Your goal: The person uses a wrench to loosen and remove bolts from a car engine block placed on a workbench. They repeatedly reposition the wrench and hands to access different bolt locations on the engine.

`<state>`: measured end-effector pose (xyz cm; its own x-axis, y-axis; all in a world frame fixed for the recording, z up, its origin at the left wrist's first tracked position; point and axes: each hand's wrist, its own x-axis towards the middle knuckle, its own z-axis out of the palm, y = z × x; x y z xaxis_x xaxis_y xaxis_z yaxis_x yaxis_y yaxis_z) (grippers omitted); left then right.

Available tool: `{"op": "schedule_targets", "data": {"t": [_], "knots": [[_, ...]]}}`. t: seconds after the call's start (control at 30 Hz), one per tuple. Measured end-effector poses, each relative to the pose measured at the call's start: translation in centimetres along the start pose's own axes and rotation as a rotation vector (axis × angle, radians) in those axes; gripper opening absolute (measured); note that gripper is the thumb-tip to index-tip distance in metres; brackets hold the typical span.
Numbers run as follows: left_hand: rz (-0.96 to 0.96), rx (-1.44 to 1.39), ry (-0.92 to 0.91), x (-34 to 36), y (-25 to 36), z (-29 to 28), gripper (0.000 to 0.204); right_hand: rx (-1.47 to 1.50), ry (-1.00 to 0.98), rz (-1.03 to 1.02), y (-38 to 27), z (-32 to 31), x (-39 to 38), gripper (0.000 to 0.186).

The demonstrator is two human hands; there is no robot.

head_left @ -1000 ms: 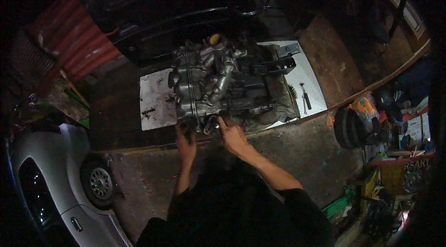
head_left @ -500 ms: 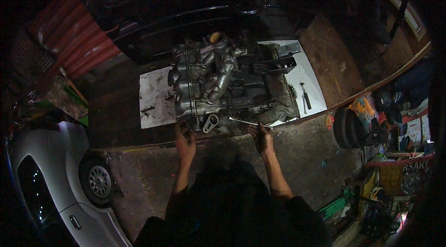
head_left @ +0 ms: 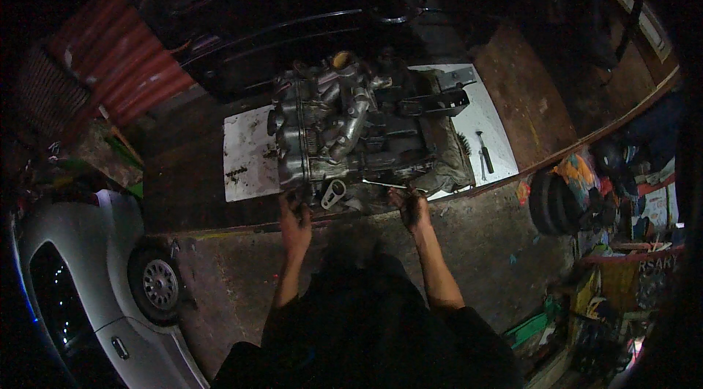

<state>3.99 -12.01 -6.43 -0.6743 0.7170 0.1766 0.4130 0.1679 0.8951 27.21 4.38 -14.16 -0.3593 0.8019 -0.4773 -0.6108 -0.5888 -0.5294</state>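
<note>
A greasy engine (head_left: 355, 118) lies on a white sheet (head_left: 249, 140) on the workbench. My right hand (head_left: 412, 210) is closed at the bench's near edge around a slim, shiny wrench (head_left: 382, 183), which points left along the engine's near side. The wrench's far tip is beside the engine; whether it touches a fastener is too small to tell. By the engine's near left corner is my left hand (head_left: 295, 217), its darkened thumb and fingers bent but apart, with nothing visible in them. Between the hands sits a pale metal bracket with a round hole (head_left: 334, 193).
A black-handled tool (head_left: 485, 153) lies on the sheet's right part, near a dark brush (head_left: 463, 144). Small dark bits (head_left: 236, 173) are on its left part. A silver car (head_left: 95, 257) stands at left; a tyre (head_left: 551, 202) and clutter are at right.
My right hand has shifted slightly left along the wrench and its fingers have moved. My left hand stays by the engine's corner, with a slight change in its fingers. The view has shifted slightly.
</note>
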Motion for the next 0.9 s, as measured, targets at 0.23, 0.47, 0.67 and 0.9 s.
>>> {"op": "schedule_targets", "data": {"t": [0.23,0.47,0.67,0.9], "knots": [[0.173,0.101,0.050,0.1,-0.8,0.1,0.036,-0.022,0.059,0.040,-0.5,0.9,0.5,0.041],[-0.062,-0.010,-0.050,0.0,-0.9,-0.2,0.055,0.070,-0.002,0.065,0.3,-1.0,1.1,0.049],[-0.005,-0.050,-0.022,0.3,-1.5,0.1,0.036,0.023,0.034,-0.002,0.4,-0.4,0.9,0.048],[0.014,-0.032,-0.046,0.3,-1.2,-0.2,0.036,-0.105,0.010,-0.050,-1.0,1.7,-0.1,0.040]]}}
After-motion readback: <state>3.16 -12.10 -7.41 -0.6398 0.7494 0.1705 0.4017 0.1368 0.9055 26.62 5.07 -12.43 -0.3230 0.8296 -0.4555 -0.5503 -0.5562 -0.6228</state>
